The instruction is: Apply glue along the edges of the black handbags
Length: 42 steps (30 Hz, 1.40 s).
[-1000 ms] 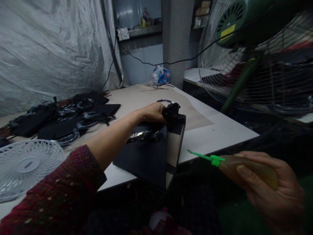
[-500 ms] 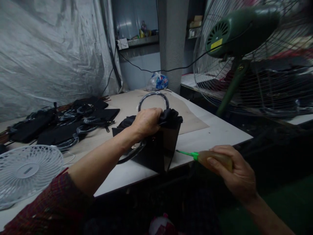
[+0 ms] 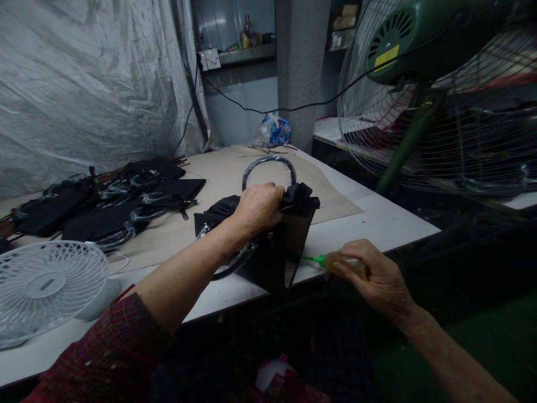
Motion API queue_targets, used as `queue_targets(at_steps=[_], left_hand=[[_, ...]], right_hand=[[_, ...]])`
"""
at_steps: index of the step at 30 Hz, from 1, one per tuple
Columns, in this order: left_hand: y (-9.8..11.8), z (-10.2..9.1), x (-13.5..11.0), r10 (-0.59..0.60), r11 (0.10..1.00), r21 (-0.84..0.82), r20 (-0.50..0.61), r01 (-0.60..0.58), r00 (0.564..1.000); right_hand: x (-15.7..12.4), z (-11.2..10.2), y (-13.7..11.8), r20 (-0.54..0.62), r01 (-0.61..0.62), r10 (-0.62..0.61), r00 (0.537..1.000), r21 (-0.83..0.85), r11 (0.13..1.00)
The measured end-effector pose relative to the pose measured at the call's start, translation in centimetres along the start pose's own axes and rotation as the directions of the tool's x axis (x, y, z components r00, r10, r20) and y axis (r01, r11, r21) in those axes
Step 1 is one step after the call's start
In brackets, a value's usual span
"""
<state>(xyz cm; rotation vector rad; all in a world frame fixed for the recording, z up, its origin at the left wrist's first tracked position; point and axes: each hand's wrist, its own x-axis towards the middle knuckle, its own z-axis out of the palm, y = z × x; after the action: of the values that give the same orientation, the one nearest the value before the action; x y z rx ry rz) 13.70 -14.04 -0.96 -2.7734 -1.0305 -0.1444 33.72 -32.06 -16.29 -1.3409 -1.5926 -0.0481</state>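
A black handbag (image 3: 268,257) stands at the front edge of the white table, its plastic-wrapped ring handle (image 3: 268,160) arching up behind. My left hand (image 3: 260,206) is closed on the bag's gathered top; its fingertips are partly hidden. A second wrapped handle hangs on the near side, below my forearm. In my right hand (image 3: 375,277) is a glue bottle (image 3: 344,265) with a amber body and a thin green nozzle. The nozzle points left, with its tip at the bag's right side edge; whether it touches I cannot tell.
Several black bags with wrapped handles (image 3: 109,201) lie at the left on brown paper (image 3: 226,162). A small white fan (image 3: 48,285) stands near left. At the right is a large green fan (image 3: 398,50) with a wire cage. A black cable (image 3: 289,108) hangs across the back.
My right hand has brought the glue bottle left and slightly up, so its nozzle is now at the bag's side. My left hand keeps its hold on the bag. The camera view has shifted slightly.
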Motion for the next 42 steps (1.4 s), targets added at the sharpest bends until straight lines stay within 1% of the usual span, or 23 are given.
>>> queue_targets(at_steps=[4,7,9,13,17,21,22,26,30,34,36,38,42], left_hand=[[-0.1,0.3,0.0,0.012,1.000,-0.004,-0.006,-0.012,1.000],[-0.1,0.5,-0.3,0.018,1.000,-0.005,-0.020,-0.019,1.000],[-0.2,0.7,-0.6,0.014,1.000,-0.007,-0.039,-0.014,0.999],[-0.4,0.9,-1.3,-0.002,1.000,-0.011,-0.057,0.001,0.998],[-0.2,1.0,-1.9,0.006,1.000,-0.001,-0.085,-0.006,0.996],[0.0,0.8,-2.4,-0.014,1.000,0.001,-0.089,0.014,0.996],[0.1,0.7,-2.5,-0.012,1.000,-0.002,-0.082,0.012,0.997],[0.2,0.4,-2.6,-0.005,1.000,-0.015,-0.070,0.004,0.998],[0.4,0.4,-2.7,-0.026,1.000,-0.014,-0.052,0.025,0.998],[0.4,0.5,-2.7,-0.025,1.000,-0.013,-0.058,0.025,0.998],[0.5,0.5,-2.7,-0.031,1.000,-0.007,-0.067,0.031,0.997],[0.5,0.5,-2.8,-0.039,0.999,-0.001,-0.071,0.039,0.997],[0.6,0.5,-2.9,-0.049,0.999,0.000,-0.056,0.049,0.997]], right_hand=[[0.3,-0.1,-0.1,-0.016,-0.041,0.041,0.999,-0.014,0.999],[0.6,0.0,-0.1,0.034,-0.064,0.064,0.997,-0.005,0.998],[0.8,0.2,-0.2,0.047,-0.078,0.078,0.996,-0.005,0.997],[0.9,0.4,-0.4,0.013,-0.127,0.128,0.992,-0.032,0.991],[1.0,0.2,-0.6,0.061,-0.190,0.194,0.979,-0.056,0.980],[1.2,0.1,-0.5,0.022,-0.238,0.241,0.970,-0.079,0.968],[1.2,0.0,-0.5,0.016,-0.239,0.241,0.970,-0.082,0.968],[1.3,-0.1,-0.5,0.065,-0.218,0.224,0.972,-0.084,0.972],[1.5,-0.5,-0.8,0.029,-0.193,0.197,0.980,-0.101,0.976],[1.8,-0.8,-1.5,0.130,-0.117,0.125,0.984,-0.067,0.991],[1.9,-0.8,-1.7,0.117,-0.080,0.086,0.989,-0.059,0.995],[2.0,-0.8,-1.7,0.106,-0.084,0.091,0.990,-0.067,0.994],[2.1,-0.8,-1.5,0.152,-0.143,0.158,0.976,-0.101,0.984]])
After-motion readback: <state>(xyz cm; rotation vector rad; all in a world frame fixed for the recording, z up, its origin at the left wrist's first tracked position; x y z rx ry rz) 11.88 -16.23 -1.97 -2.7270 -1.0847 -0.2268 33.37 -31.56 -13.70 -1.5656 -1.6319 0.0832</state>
